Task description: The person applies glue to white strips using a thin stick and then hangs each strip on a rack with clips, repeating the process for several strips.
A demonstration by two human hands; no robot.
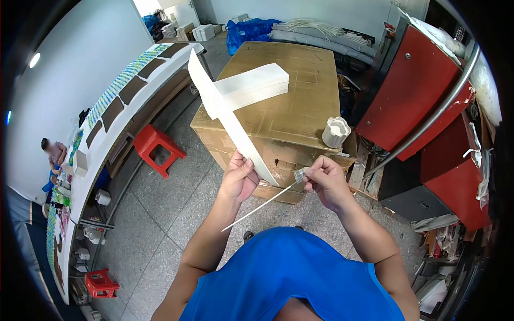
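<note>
A long white strip (235, 128) slants from the box top down toward me, pinched near its lower end by my left hand (240, 176). Between the thumb and fingers of my right hand (325, 182) is a small clear piece (301, 174). A thin white stick (257, 208) runs from beside that piece down to the left; whether the two are joined is hard to tell. On the large brown cardboard box (310, 69) lies a stack of white strips (257, 86), partly behind the held strip. A white cup-like container (336, 132) stands at the box's near right corner.
Left, a long white table (85, 176) holds brown sheets and small coloured items, with a person (54, 154) beyond it. Red stools (158, 150) (101, 283) stand on the floor. Red machinery (412, 80) with a curved metal bar is at the right. Rolls and blue plastic (249, 33) lie behind the box.
</note>
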